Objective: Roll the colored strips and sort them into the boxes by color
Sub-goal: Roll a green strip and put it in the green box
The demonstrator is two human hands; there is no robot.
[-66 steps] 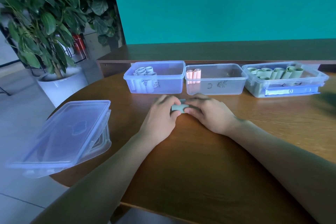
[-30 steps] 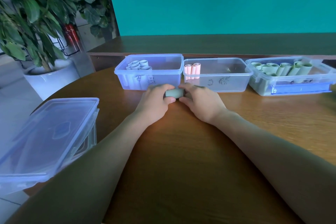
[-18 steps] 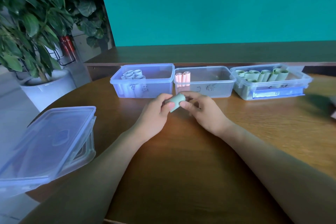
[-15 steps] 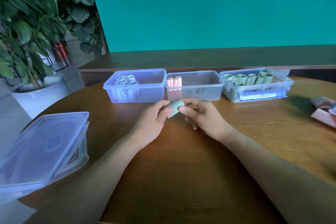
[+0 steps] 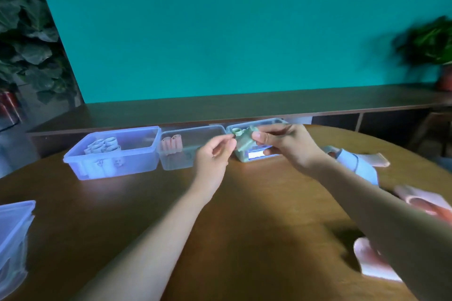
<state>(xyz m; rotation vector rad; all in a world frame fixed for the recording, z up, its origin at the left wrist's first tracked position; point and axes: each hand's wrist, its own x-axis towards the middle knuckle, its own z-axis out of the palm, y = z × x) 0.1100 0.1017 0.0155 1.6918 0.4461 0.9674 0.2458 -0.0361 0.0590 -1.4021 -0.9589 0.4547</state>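
While your right hand (image 5: 285, 144) pinches the green roll (image 5: 244, 145) above the worktop (image 5: 244, 215), in front of the right box (image 5: 276, 121) of green rolls, your left hand (image 5: 213, 154) has loosely curled fingers at the roll's edge. The middle box (image 5: 193, 149) holds pink rolls (image 5: 171, 143); the left box (image 5: 112, 154) holds pale ones (image 5: 104, 145).

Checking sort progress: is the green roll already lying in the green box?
No: the green roll is held above the table between the right hand and left hand, in front of the green box.

Three boxes (image 5: 112, 154), two hands (image 5: 212, 154)
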